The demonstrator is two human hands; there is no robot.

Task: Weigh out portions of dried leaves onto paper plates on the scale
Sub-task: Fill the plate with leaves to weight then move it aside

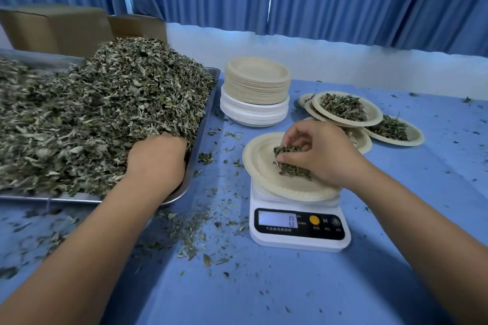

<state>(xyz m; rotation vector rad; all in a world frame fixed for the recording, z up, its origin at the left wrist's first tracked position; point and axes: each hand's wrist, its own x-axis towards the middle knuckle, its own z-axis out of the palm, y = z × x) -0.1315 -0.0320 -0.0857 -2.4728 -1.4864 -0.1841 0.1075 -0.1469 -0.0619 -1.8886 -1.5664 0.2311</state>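
Head view, left to right. Brown cardboard boxes [52,29]: set at the back, behind the tray. Shallow stainless-steel tray [79,200]: heaped with loose grey-green dried leaves [105,113]. Left hand [155,163]: pushed into the heap at the tray's near right corner; its fingers are buried, so whether they are closed on leaves cannot be told. Stack of round beige and white paper plates [256,92]: placed just beside the tray. White digital kitchen scale [298,229]: 0 is shown on the display; one round beige paper plate [261,166] is carried on it. Right hand [322,155]: a clump of leaves [290,163] is gripped in curled fingers, low over that plate. Filled paper plates [346,108]: overlapped at far right. Handling note: the clump is probably best released at the plate's centre, the hand lifted clear before the display is read, and the weight trimmed by small pinches.
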